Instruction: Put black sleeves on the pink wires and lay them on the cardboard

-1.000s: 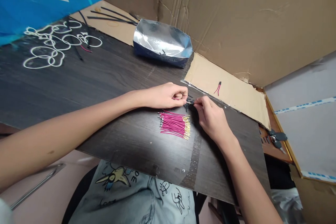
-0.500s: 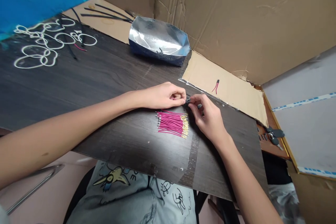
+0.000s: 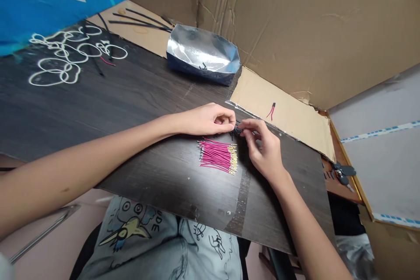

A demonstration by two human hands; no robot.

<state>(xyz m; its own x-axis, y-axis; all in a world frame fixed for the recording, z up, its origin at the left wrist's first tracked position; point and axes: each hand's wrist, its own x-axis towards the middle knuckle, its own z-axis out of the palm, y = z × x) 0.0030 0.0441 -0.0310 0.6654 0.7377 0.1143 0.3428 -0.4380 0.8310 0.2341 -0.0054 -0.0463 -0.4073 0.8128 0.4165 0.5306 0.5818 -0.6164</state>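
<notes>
My left hand (image 3: pixel 218 120) is closed in a pinch above the table, with a bit of red wire (image 3: pixel 217 122) showing inside its curled fingers. Opposite it, my right hand (image 3: pixel 262 142) has thumb and forefinger pressed together at a small pile of short black tube pieces (image 3: pixel 235 133). Whether a piece sits between those fingertips is too small to tell. The two hands' fingertips are close, with the pile between and below them. Just nearer to me lies a flat bundle of short red wires (image 3: pixel 216 156), with gold-coloured ends on the right and silvery tips on the left.
A silver-lined open bag (image 3: pixel 203 50) stands at the back, dark bits inside. White loops (image 3: pixel 54 71) lie at left near long black tubes (image 3: pixel 139 22). A black-tipped red wire piece (image 3: pixel 272 110) rests on a cardboard strip (image 3: pixel 295 129). Keys (image 3: pixel 343 173) lie far right.
My right hand has drawn slightly right, widening the gap between the fingertips and exposing more of the black pile. The left hand keeps its pinch. The whole view has shifted a little.
</notes>
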